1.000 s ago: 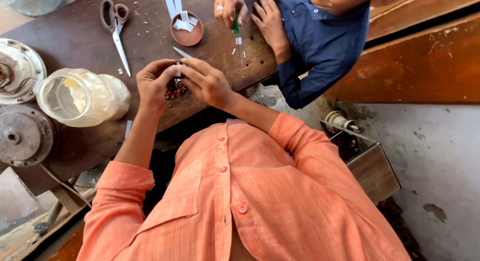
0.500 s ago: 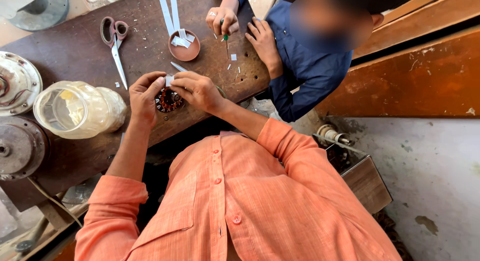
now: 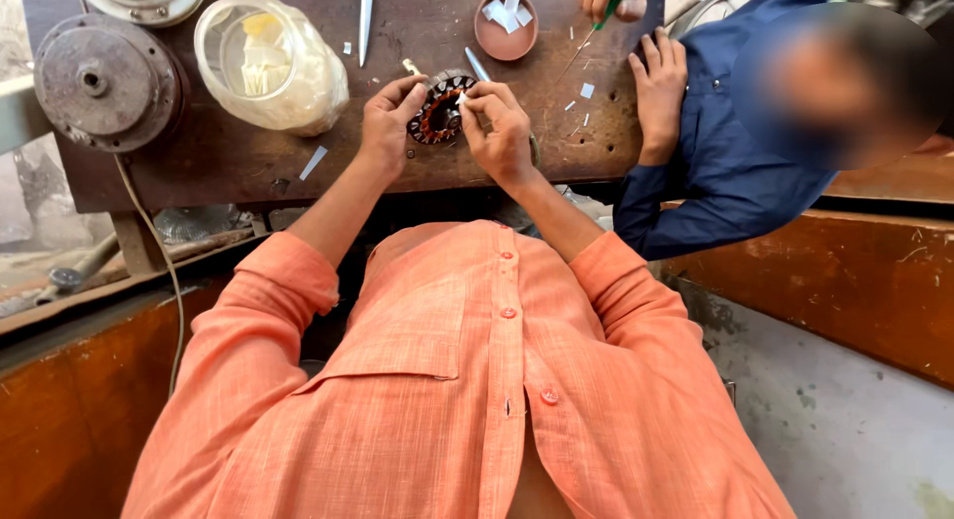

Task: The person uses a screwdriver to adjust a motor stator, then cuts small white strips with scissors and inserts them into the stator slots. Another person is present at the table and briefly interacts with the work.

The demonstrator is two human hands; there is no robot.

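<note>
Dark wooden table (image 3: 248, 151) carries a plastic jar (image 3: 268, 62), bowl (image 3: 505, 32), scissors (image 3: 366, 17), metal housing (image 3: 104, 82), paper scraps (image 3: 313, 163).

Plastic jar (image 3: 270, 64) left, bowl (image 3: 505, 27) behind, bare bench (image 3: 229, 156) between

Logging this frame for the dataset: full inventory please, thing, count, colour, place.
wound stator ring: 1, dark with copper windings, table centre, between both hands
plastic jar: 1, clear, lying left of the ring
small bowl: 1, brown, holds white slips, top centre
metal motor cover: 1, grey, table's left end
scissors: 1, silver blades, top
co-worker's hand: 1, blue sleeve, flat on table's right edge
table: 1, dark brown
left hand: grips ring's left side
right hand: pinches white slip at ring
</note>
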